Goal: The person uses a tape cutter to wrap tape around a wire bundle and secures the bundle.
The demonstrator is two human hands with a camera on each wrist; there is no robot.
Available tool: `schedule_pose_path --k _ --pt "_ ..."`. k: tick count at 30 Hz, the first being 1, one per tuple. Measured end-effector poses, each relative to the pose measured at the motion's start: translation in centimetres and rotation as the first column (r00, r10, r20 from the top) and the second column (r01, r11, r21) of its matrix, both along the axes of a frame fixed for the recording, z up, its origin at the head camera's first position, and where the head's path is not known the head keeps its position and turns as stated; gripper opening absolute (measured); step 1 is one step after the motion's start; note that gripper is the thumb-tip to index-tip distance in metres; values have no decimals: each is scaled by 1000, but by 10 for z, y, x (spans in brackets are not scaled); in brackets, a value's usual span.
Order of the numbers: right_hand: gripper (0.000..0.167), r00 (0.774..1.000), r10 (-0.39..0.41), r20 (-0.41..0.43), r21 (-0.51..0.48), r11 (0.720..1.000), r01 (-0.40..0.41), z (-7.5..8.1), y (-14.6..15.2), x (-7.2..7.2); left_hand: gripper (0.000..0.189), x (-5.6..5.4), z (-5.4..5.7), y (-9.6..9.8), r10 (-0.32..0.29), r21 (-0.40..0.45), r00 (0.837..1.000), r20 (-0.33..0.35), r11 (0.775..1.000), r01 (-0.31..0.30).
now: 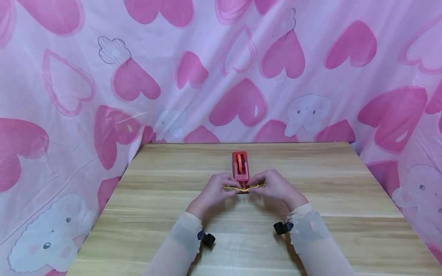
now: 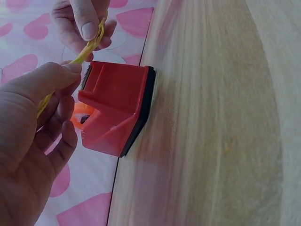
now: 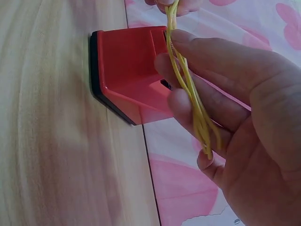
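Note:
A bundle of thin yellow strands point(image 1: 244, 189) stretches sideways between both hands, in front of a red tape dispenser point(image 1: 241, 177). My left hand point(image 1: 215, 191) pinches the bundle between thumb and finger; in the left wrist view the yellow strands point(image 2: 83, 55) run past the thumb toward the other hand. On the other side, my right hand point(image 1: 274, 188) pinches it too, and in the right wrist view several loose strand ends point(image 3: 202, 125) hang down across the fingers. The dispenser, with an orange wheel point(image 1: 240, 163) in it, stands just behind the fingertips, its near end partly hidden.
The wood-grain table point(image 1: 155, 230) extends on all sides of the hands. A pink heart-patterned cloth point(image 1: 238, 103) hangs behind the table and along its left and right sides. Each wrist wears a small black camera point(image 1: 206, 238).

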State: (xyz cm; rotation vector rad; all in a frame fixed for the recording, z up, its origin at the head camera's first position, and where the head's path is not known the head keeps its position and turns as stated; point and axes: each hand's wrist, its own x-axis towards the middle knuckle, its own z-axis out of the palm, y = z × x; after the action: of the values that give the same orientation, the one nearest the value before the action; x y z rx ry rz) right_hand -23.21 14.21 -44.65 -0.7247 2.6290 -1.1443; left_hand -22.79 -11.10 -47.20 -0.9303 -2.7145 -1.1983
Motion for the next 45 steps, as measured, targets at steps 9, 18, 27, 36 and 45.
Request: schedule_pose_path --k 9,18,27,36,45 --pt "17 987 -49 153 -33 998 55 2 4 1 14 3 -5 1 -10 23 999 -50 1000 11" --pt "18 952 17 305 -116 993 20 -7 5 5 14 9 -10 1 11 46 998 -62 999 -9" --pt "21 920 77 384 -168 986 -13 -15 5 9 15 14 -19 0 11 66 996 -86 998 -5" --pt "21 926 72 370 -171 985 -9 -18 5 5 15 11 -15 1 33 61 999 3 998 -33" --pt "15 939 23 342 -181 983 41 -10 6 3 8 5 -1 1 52 116 989 138 991 -68"
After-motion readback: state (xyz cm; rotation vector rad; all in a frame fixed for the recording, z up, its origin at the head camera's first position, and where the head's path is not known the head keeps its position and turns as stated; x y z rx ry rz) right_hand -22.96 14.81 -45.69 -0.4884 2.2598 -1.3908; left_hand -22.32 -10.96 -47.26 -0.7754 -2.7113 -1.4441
